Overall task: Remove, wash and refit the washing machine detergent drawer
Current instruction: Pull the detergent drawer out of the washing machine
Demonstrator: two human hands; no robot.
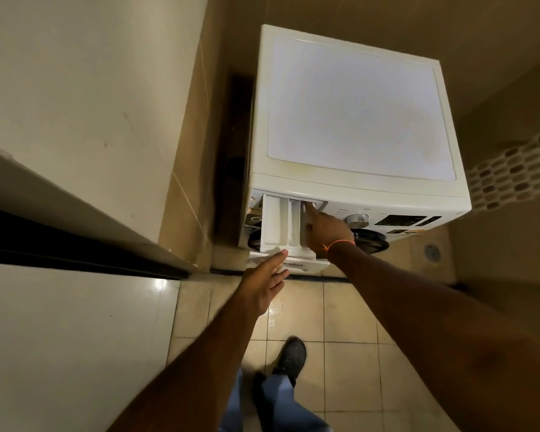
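Drawer point(278, 224) stands pulled out of washing machine point(356, 120). Right hand point(326, 230) presses one straight finger at its rear; left hand point(267, 283), fingers straight, touches its front panel.

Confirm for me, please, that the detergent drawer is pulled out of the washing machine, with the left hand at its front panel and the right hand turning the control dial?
Not quite: in the head view the right hand reaches into the rear of the detergent drawer, not the control dial. The rest holds: the drawer is pulled out of the washing machine, left hand at its front panel.
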